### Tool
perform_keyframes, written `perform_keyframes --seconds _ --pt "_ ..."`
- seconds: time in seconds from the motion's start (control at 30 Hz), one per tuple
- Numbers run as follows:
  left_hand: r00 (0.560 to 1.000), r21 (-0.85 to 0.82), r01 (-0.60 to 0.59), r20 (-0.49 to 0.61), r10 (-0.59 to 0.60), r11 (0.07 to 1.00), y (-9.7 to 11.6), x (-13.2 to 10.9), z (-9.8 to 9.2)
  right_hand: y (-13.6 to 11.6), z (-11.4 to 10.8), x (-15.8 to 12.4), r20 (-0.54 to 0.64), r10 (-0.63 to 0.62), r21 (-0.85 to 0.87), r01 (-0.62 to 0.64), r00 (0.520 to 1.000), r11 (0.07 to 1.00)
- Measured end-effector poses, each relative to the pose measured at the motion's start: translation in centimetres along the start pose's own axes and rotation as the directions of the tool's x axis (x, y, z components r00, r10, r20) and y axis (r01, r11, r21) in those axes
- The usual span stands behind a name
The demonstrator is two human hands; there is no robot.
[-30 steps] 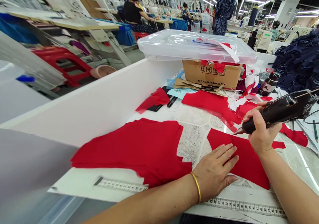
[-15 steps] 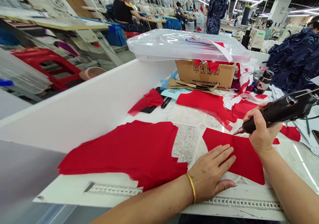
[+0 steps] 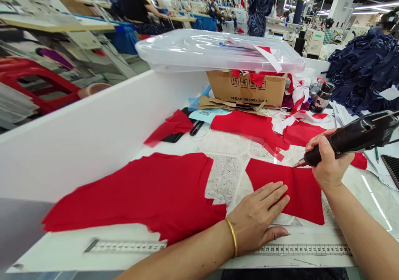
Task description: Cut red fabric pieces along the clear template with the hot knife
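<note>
My left hand point(image 3: 260, 215) lies flat, fingers stretched, on the left part of a small red fabric piece point(image 3: 304, 195). A gold bangle circles that wrist. In my right hand point(image 3: 332, 165) is a black corded power tool point(image 3: 363, 135), gripped around its narrow front end. Its pointed metal tip meets the upper edge of the small piece, where a faint crease runs down the cloth. Left of the hands spreads a larger stack of red fabric point(image 3: 137, 192) with a notched right edge. A measuring tape point(image 3: 299, 249) runs along the table's front edge, partly covered by my left forearm.
A white side wall point(image 3: 102, 126) borders the left. Behind the hands are more red pieces point(image 3: 249, 126), a cardboard box point(image 3: 246, 89) under a clear plastic lid point(image 3: 218, 51), and a dark bottle point(image 3: 322, 97). Navy fabric point(image 3: 368, 72) is heaped at right. People sit farther back.
The view has shifted, so most of the scene sits farther left. The tool's tip has moved slightly right along the small piece's upper edge. My left hand stays flat on the cloth.
</note>
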State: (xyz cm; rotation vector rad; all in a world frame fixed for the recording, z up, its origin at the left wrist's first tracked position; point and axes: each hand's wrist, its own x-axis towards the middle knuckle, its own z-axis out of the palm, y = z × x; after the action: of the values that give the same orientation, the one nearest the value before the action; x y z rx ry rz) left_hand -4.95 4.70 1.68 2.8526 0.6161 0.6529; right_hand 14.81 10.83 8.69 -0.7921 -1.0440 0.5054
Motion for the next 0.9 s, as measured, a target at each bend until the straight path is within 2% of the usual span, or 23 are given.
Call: perform_keyframes --seconds 0.17,0.27,0.43,0.67,0.9 --pt "0.998 0.006 -0.012 -0.067 0.012 1.0 0.0 -0.4 1.2 -0.2 -0.6 0.2 -0.001 0.0 -0.012 0.0 1.0 1.0" --pt "0.998 -0.01 -0.055 -0.02 0.055 0.998 -0.1 -0.6 2.0 -0.5 -1.4 0.8 -0.032 -0.023 -0.061 0.021 0.999 0.998" --pt "0.996 -0.014 -0.084 0.011 0.084 0.996 -0.2 -0.5 1.8 -0.7 -2.0 1.4 -0.051 -0.032 -0.089 0.027 0.998 0.996" --pt "0.996 -0.01 -0.091 0.006 0.091 0.996 -0.2 -0.6 1.8 -0.5 -0.7 0.5 0.042 -0.02 -0.09 0.023 0.999 0.996" --pt "0.995 -0.022 -0.099 -0.004 0.099 0.995 -0.1 -0.6 1.6 -0.7 -2.1 1.2 -0.026 -0.052 -0.11 0.049 0.998 0.993"
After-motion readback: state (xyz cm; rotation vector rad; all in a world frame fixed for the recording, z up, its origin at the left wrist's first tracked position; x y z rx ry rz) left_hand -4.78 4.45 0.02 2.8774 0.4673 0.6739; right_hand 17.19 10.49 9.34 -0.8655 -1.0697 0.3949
